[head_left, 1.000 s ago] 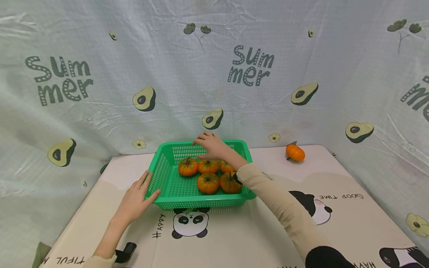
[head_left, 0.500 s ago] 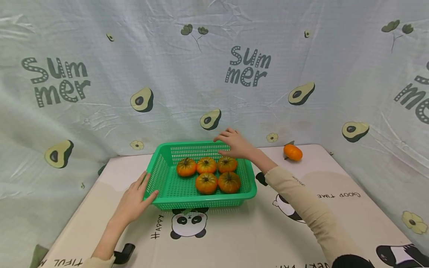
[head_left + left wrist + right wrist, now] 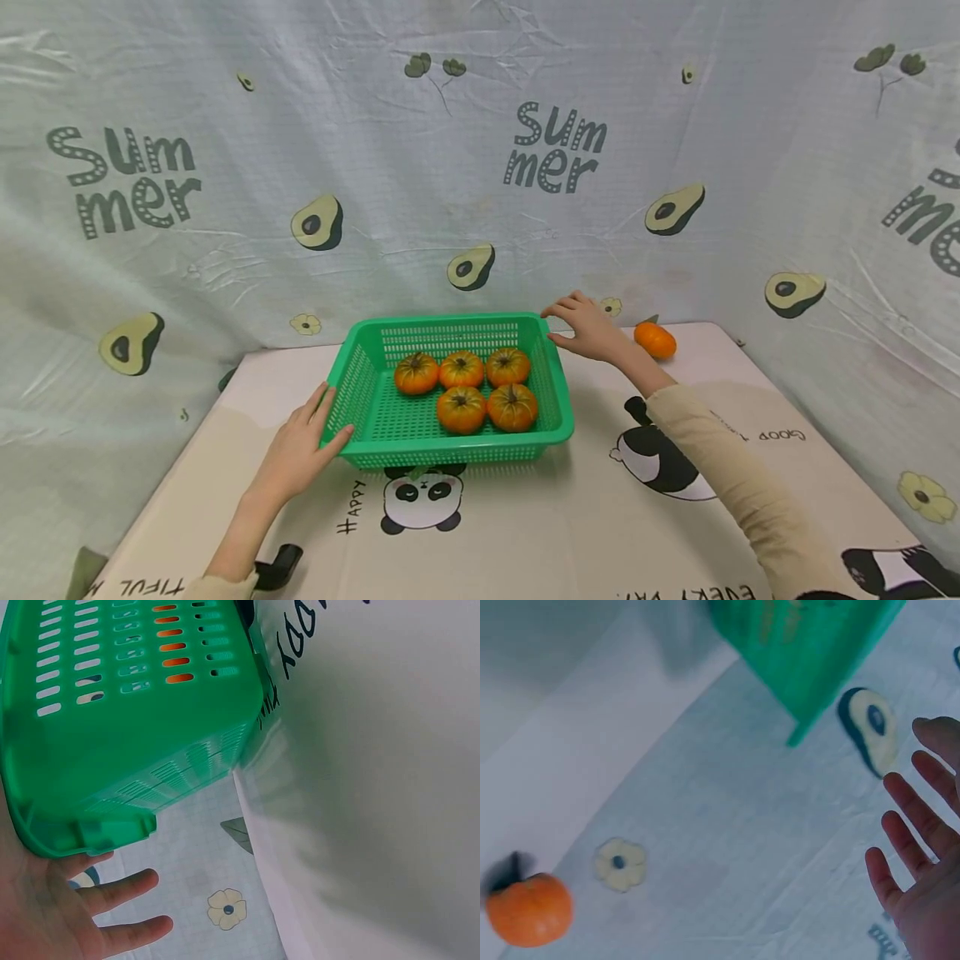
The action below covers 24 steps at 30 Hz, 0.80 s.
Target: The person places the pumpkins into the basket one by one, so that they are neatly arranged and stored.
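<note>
A green slotted plastic basket (image 3: 450, 446) stands mid-table in the head view, holding several small orange pumpkins (image 3: 461, 410) with greenish tops, grouped toward its right side. My left hand (image 3: 298, 446) rests at the basket's left rim with fingers extended; the left wrist view has its fingers (image 3: 120, 891) beside the rim. Just off the back right corner hovers my right hand (image 3: 588, 329), its fingers spread and nothing in them. One smooth orange fruit (image 3: 656, 341) with a green leaf lies at the table's back right, beyond the right hand; the right wrist view shows it too.
A pale tablecloth with panda prints (image 3: 423, 500) covers the table (image 3: 525, 533). Behind and at the sides hangs a light curtain (image 3: 405, 175) with avocado and lettering prints, close to the table's back edge.
My right hand has moved from above the pumpkins rightward, past the basket's right rim toward the lone orange fruit. The left hand stays at the left rim; the basket looks unmoved.
</note>
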Each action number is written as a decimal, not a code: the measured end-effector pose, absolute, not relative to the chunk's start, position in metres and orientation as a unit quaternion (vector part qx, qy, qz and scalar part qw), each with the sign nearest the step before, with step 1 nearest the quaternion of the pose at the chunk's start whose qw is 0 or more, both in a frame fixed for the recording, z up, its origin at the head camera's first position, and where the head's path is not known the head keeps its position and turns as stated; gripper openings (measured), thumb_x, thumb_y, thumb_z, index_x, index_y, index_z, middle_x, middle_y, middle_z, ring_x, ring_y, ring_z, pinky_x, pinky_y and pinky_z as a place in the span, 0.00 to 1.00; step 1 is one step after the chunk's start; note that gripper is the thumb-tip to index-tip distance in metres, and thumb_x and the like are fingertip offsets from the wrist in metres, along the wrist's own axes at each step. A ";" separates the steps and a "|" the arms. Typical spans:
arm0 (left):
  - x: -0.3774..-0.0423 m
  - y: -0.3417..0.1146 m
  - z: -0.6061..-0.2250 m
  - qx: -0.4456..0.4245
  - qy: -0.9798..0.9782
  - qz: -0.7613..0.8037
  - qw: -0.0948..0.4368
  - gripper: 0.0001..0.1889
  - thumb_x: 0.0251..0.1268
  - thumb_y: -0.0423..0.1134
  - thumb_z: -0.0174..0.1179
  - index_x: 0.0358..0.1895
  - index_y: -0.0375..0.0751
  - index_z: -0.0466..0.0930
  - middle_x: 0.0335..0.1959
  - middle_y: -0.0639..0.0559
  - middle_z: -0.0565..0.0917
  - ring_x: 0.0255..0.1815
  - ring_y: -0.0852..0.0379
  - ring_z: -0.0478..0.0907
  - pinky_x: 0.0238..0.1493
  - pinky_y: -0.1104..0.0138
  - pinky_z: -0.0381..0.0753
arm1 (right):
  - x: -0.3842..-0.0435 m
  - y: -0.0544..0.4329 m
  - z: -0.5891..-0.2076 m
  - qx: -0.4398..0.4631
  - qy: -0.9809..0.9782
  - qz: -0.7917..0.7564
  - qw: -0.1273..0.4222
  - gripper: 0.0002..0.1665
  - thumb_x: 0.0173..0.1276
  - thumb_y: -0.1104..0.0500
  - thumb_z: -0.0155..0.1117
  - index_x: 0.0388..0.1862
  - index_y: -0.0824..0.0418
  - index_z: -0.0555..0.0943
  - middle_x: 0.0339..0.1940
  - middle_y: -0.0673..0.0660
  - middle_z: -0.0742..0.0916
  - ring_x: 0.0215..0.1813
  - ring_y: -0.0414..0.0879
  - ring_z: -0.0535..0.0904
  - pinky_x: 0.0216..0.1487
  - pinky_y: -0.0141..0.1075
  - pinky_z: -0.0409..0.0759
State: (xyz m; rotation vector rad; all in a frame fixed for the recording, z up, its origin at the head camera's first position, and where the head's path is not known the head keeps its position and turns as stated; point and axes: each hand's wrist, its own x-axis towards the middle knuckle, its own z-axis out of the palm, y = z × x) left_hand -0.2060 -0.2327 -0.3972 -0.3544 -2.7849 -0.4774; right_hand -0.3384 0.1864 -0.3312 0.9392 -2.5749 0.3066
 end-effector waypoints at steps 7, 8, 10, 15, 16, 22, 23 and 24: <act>-0.206 -0.233 -0.397 -0.122 -0.967 -0.164 0.149 0.36 0.64 0.52 0.47 0.66 0.29 0.53 0.67 0.32 0.55 0.60 0.31 0.60 0.54 0.41 0.62 | -0.347 0.223 -0.360 0.322 -0.913 0.101 0.230 0.13 0.57 0.60 0.62 0.42 0.61 0.79 0.41 0.59 0.83 0.40 0.51 0.70 0.42 0.45 0.70; -0.206 -0.233 -0.397 -0.122 -0.968 -0.163 0.149 0.36 0.64 0.52 0.47 0.66 0.29 0.53 0.67 0.32 0.55 0.60 0.31 0.60 0.54 0.41 0.63 | -0.348 0.227 -0.364 0.321 -0.912 0.101 0.235 0.12 0.57 0.61 0.62 0.41 0.62 0.79 0.40 0.60 0.83 0.40 0.52 0.71 0.43 0.45 0.70; -0.206 -0.233 -0.397 -0.122 -0.968 -0.162 0.148 0.36 0.64 0.52 0.47 0.66 0.29 0.53 0.67 0.32 0.55 0.60 0.31 0.60 0.54 0.41 0.63 | -0.349 0.237 -0.373 0.313 -0.913 0.098 0.243 0.12 0.56 0.61 0.63 0.40 0.63 0.80 0.39 0.60 0.83 0.40 0.53 0.71 0.43 0.46 0.71; -0.207 -0.232 -0.399 -0.123 -0.968 -0.160 0.148 0.36 0.64 0.53 0.47 0.66 0.29 0.53 0.67 0.32 0.55 0.60 0.31 0.60 0.54 0.41 0.63 | -0.355 0.262 -0.397 0.284 -0.920 0.100 0.253 0.11 0.56 0.63 0.62 0.39 0.65 0.79 0.40 0.62 0.82 0.42 0.54 0.71 0.43 0.47 0.71; -0.207 -0.232 -0.399 -0.123 -0.968 -0.161 0.148 0.36 0.64 0.53 0.47 0.66 0.29 0.53 0.67 0.32 0.55 0.60 0.31 0.60 0.54 0.41 0.63 | -0.356 0.267 -0.401 0.279 -0.920 0.100 0.255 0.11 0.56 0.64 0.62 0.39 0.66 0.79 0.40 0.62 0.82 0.43 0.55 0.71 0.44 0.47 0.71; -0.206 -0.233 -0.400 -0.124 -0.967 -0.163 0.153 0.36 0.63 0.52 0.48 0.66 0.29 0.53 0.67 0.32 0.55 0.60 0.32 0.61 0.53 0.41 0.64 | -0.358 0.290 -0.414 0.245 -0.921 0.112 0.283 0.12 0.56 0.65 0.61 0.40 0.68 0.78 0.40 0.63 0.80 0.44 0.57 0.72 0.44 0.50 0.71; -0.206 -0.233 -0.399 -0.124 -0.967 -0.163 0.153 0.36 0.63 0.52 0.48 0.66 0.29 0.54 0.67 0.32 0.55 0.60 0.32 0.61 0.53 0.41 0.64 | -0.358 0.294 -0.416 0.233 -0.922 0.113 0.289 0.12 0.56 0.65 0.61 0.39 0.68 0.78 0.41 0.64 0.80 0.44 0.58 0.72 0.43 0.50 0.70; -0.206 -0.233 -0.399 -0.123 -0.967 -0.163 0.153 0.36 0.63 0.52 0.48 0.66 0.29 0.54 0.67 0.33 0.55 0.60 0.32 0.61 0.53 0.41 0.64 | -0.359 0.297 -0.417 0.220 -0.924 0.112 0.293 0.12 0.56 0.64 0.60 0.40 0.68 0.78 0.41 0.64 0.80 0.45 0.59 0.72 0.42 0.51 0.70</act>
